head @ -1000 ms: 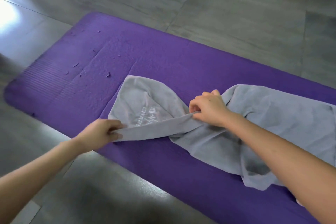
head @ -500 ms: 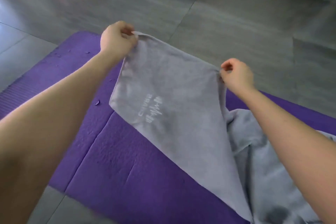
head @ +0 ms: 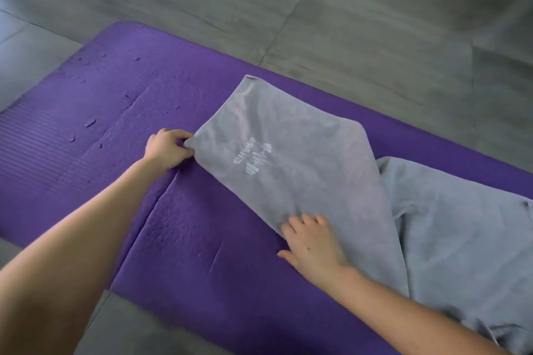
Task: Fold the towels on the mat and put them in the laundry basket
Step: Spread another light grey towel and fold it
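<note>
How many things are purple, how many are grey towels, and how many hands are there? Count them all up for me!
Purple mat: 1
Grey towel: 1 (the rumpled part on the right looks like the same cloth, but I cannot be sure)
Hands: 2, the left hand pinching the towel's corner and the right hand flat on its near edge
Total: 4

Left part of purple ribbed foam mat (head: 86, 130) is lying uncovered, only small flecks (head: 90, 123) sitting on it: open passage. Mat strip between left forearm (head: 86, 239) and right forearm (head: 403, 308) is showing bare too. Grey towel with white print (head: 302, 130) is covering the right half, bunching into folds at far right. Left hand (head: 167, 148) is pinching its corner; right hand (head: 314, 245) is pressing its near edge. Grey tiled floor (head: 375, 23) is running open beyond.
</note>
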A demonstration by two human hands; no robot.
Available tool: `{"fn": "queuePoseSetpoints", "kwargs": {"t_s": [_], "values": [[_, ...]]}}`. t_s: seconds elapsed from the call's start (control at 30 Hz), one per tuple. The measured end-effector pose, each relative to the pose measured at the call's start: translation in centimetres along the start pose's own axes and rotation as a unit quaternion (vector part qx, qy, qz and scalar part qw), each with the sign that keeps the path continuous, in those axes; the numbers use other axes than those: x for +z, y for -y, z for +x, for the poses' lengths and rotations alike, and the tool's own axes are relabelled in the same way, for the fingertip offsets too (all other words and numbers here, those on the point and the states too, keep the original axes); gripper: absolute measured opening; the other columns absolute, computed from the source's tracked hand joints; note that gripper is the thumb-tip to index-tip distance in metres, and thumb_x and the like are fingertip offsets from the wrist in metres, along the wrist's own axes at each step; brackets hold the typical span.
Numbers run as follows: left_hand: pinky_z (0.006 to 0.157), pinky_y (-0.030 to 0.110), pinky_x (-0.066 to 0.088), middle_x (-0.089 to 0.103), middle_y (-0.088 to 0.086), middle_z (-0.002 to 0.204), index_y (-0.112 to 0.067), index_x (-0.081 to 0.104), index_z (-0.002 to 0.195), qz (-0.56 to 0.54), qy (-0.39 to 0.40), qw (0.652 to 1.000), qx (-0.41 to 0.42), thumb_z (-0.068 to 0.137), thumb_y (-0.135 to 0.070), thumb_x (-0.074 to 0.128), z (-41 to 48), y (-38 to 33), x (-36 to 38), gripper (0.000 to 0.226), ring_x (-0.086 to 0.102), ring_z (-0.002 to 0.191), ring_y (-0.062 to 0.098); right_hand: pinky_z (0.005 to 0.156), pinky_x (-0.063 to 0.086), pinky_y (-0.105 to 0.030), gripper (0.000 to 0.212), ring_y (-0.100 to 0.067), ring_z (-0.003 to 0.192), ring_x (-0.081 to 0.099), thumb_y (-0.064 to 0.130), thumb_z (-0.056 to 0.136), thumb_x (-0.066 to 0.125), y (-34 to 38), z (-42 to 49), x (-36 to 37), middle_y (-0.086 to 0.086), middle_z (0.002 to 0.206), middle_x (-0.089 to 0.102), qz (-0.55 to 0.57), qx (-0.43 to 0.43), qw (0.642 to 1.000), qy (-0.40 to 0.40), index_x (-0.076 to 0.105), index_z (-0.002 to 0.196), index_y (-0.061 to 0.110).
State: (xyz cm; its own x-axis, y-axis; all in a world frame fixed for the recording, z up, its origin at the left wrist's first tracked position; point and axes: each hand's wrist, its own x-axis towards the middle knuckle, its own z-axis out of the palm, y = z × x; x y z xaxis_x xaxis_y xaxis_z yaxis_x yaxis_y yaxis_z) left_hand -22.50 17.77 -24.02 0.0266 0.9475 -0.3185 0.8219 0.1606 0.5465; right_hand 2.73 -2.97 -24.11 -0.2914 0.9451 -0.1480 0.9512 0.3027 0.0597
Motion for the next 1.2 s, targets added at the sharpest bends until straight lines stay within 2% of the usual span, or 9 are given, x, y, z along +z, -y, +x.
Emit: {"fn": "queuePoseSetpoints", "kwargs": {"t_s": [0.2,0.33,0.4,0.53,0.7,0.8,0.9,1.07,1.2], "values": [[0.086,0.032,0.041,0.063,0.001,0.1,-0.015,0.067,0.088,-0.134,-0.083,0.982,0.106,0.088,-0.026,0.064,-1.0,-1.3,-0.6,0.012,0.055,0.093,0.016,0.05,0.044,-0.027,0.009,-0.022,0.053,0.059,0.015,0.066,0.062,-1.3,0.2,-0.4,0.002,0.056,0.06,0.108,0.07,0.99,-0.066,0.063,0.058,0.019],[0.056,0.032,0.039,0.045,0.004,0.065,-0.021,0.048,0.069,-0.28,-0.12,0.945,0.118,0.095,-0.032,0.052,-3.2,-2.6,-4.4,0.029,0.042,0.061,0.018,0.078,0.048,-0.03,0.014,-0.014,0.079,0.063,0.011,0.087,0.058,-3.3,0.0,-3.9,0.007,0.08,0.067,0.41,0.167,0.896,0.045,0.067,0.081,0.02],[0.058,0.034,0.037,0.047,0.014,0.068,-0.011,0.054,0.076,-0.155,-0.145,0.969,0.129,0.096,-0.035,0.049,-3.7,-2.6,-6.4,0.031,0.044,0.063,0.024,0.081,0.047,-0.025,0.021,-0.009,0.079,0.062,0.01,0.087,0.06,-4.2,0.1,-5.1,0.014,0.077,0.064,0.477,0.163,0.863,0.039,0.063,0.076,0.027],[0.082,0.039,0.04,0.06,0.026,0.101,0.004,0.059,0.096,0.138,-0.079,0.986,0.049,0.097,-0.038,0.044,-3.7,-1.8,-8.5,0.044,0.055,0.099,0.039,0.076,0.05,-0.033,0.011,-0.018,0.081,0.064,0.022,0.087,0.058,-3.5,0.0,-4.5,0.006,0.082,0.069,0.339,0.169,0.926,0.008,0.067,0.081,0.023],[0.054,0.03,0.045,0.058,0.014,0.044,0.002,0.056,0.055,0.191,0.074,0.975,-0.087,0.088,-0.053,0.051,-5.1,3.0,-6.9,0.065,0.059,0.046,0.026,0.051,0.045,-0.026,0.032,-0.02,0.058,0.06,0.05,0.072,0.049,1.2,-3.1,-2.2,0.005,0.063,0.06,0.119,-0.017,0.99,-0.074,0.065,0.065,0.023],[0.056,0.031,0.046,0.063,0.012,0.065,-0.001,0.059,0.073,0.191,0.119,0.968,-0.11,0.077,-0.052,0.067,-7.0,5.1,-5.1,0.052,0.062,0.063,0.028,0.049,0.042,-0.024,0.044,-0.017,0.055,0.057,0.065,0.052,0.072,3.4,-5.8,-0.6,0.005,0.061,0.058,0.03,-0.073,0.997,0.016,0.064,0.062,0.023],[0.083,0.037,0.047,0.06,0.018,0.113,-0.006,0.051,0.118,0.207,0.091,0.968,-0.107,0.077,-0.035,0.072,-8.3,6.3,-3.5,0.055,0.057,0.104,0.036,0.041,0.036,-0.023,0.05,-0.016,0.05,0.054,0.053,0.034,0.087,4.7,-7.4,0.6,0.003,0.063,0.057,0.019,-0.063,0.995,0.073,0.063,0.062,0.02],[0.073,0.036,0.044,0.062,0.017,0.106,-0.011,0.056,0.114,0.264,-0.014,0.956,-0.127,0.082,-0.012,0.053,-8.9,5.9,-3.9,0.032,0.06,0.1,0.038,0.036,0.03,-0.017,0.047,-0.011,0.046,0.052,0.01,0.024,0.086,5.9,-7.2,1.3,0.006,0.057,0.052,0.069,-0.076,0.991,0.09,0.055,0.057,0.021],[0.093,0.042,0.04,0.048,0.016,0.123,-0.015,0.043,0.129,0.395,-0.012,0.91,-0.129,0.089,-0.02,0.048,-9.3,3.5,-3.7,0.04,0.047,0.116,0.036,0.055,0.047,-0.027,0.018,-0.028,0.07,0.063,0.008,0.066,0.074,7.2,-6.6,-0.2,-0.008,0.077,0.063,0.132,-0.137,0.977,0.096,0.062,0.079,0.009]]}}
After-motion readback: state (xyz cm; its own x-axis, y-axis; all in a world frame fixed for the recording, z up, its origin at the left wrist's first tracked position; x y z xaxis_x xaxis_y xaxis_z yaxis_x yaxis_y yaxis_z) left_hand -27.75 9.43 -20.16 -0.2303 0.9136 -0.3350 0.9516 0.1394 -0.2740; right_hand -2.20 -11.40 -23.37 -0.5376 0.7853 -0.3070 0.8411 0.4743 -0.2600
